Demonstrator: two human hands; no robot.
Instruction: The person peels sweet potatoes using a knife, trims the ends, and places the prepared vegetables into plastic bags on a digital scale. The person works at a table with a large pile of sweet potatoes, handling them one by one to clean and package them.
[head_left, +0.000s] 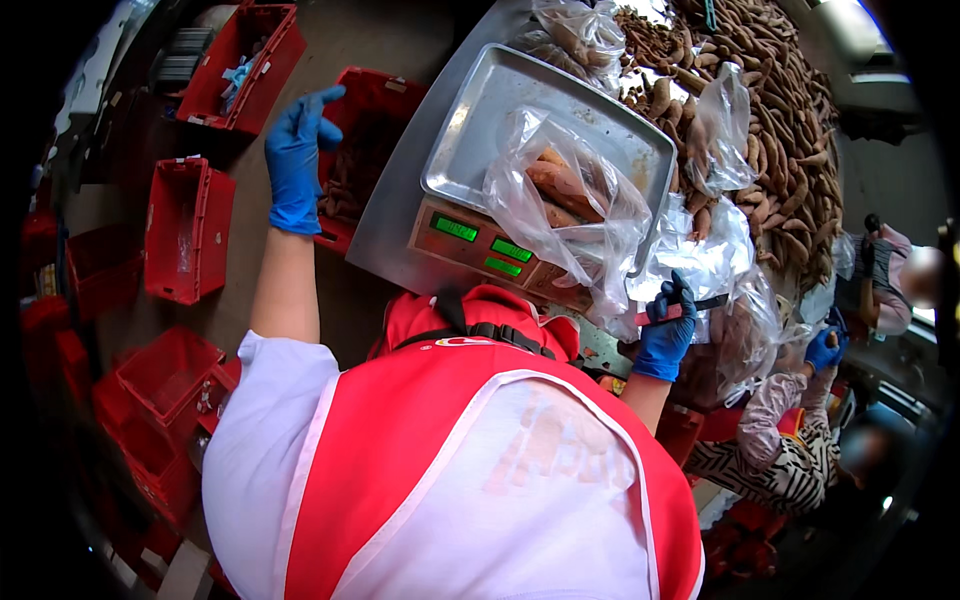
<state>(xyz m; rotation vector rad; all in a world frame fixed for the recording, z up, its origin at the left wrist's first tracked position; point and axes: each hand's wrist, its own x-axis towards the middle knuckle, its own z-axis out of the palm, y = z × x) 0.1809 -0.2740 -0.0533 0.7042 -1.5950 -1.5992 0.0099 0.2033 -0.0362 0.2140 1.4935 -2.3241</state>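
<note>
My left hand (301, 154), in a blue glove, is raised beside a red plastic crate with sweet potatoes (341, 196) inside; it holds nothing and its fingers are apart. My right hand (666, 324), also blue-gloved, grips a knife with a pink handle (658, 314) and a dark blade pointing right. Between my hands a metal tray (491, 97) rests on a digital scale (480, 247) with lit green displays. On the tray lies an open clear plastic bag (517, 165) holding several sweet potatoes (562, 187); its lower edge hangs over the scale, near my right hand.
A large heap of sweet potatoes (780, 142) and more filled clear bags (721, 135) cover the table's far right. Red crates (189, 232) stand on the floor at left. Two other people are at the right, one with a blue-gloved hand (827, 345) near the bags.
</note>
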